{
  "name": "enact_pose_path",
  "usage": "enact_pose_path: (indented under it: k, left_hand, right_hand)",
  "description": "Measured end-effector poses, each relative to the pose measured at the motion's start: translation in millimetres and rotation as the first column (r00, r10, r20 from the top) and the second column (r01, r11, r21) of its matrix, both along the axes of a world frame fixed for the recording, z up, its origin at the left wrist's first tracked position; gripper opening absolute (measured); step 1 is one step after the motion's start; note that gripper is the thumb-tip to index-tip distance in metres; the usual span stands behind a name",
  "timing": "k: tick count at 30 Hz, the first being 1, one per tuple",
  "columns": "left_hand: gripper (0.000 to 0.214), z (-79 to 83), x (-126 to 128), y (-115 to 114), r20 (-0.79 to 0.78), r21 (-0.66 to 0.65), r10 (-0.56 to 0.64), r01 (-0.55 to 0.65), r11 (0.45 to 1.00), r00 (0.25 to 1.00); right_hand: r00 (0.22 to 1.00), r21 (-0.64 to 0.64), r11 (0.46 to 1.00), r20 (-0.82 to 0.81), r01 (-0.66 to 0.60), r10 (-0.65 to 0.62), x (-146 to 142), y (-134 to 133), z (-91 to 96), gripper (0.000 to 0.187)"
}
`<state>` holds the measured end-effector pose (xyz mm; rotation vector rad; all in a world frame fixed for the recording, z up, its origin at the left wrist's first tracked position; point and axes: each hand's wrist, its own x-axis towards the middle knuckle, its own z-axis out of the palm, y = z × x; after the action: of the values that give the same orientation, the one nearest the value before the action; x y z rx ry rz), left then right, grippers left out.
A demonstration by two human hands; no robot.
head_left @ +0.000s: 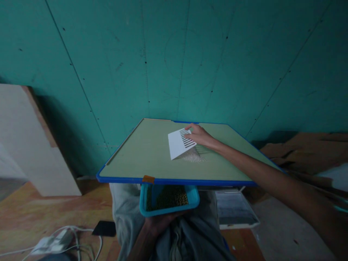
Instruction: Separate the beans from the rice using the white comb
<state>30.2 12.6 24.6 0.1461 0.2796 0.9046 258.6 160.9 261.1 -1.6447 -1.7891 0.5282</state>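
Note:
My right hand reaches out over a green board with a blue rim. It grips a white slotted card by its top edge. The card stands tilted on the board, its lower edge against a small heap of white grains. My left hand is low, under the board's near edge, holding up a turquoise tray from beneath. The tray holds yellow-green grains. Its far part is hidden under the board.
A teal wall stands right behind the board. A pale panel leans at left. On the wooden floor lie white cables with a plug strip, a black flat object and a grey flat case. Brown cardboard lies at right.

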Motion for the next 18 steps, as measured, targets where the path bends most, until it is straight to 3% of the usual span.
enact_pose_path:
  k: [5,10,18]
  left_hand:
    - [0.054,-1.8,-1,-1,-0.013,0.006,0.02,-0.02,1.0,1.0]
    - [0.055,-1.8,0,-1,-0.159,0.085,0.036,-0.023,0.996,0.987]
    - [0.048,-8.4,-2,1,-0.105,0.052,0.012,-0.006,0.999,0.994]
  right_hand:
    - [0.99,-0.122,0.992,-0.136,-0.044,0.027,18,-16,-1.9,0.032]
    - [0.979,-0.181,0.983,-0.202,-0.033,-0.005,36,-23,-2.5,0.031]
    - [0.977,-0.23,0.973,-0.203,0.009,-0.057,62,-38,-1.9,0.028]
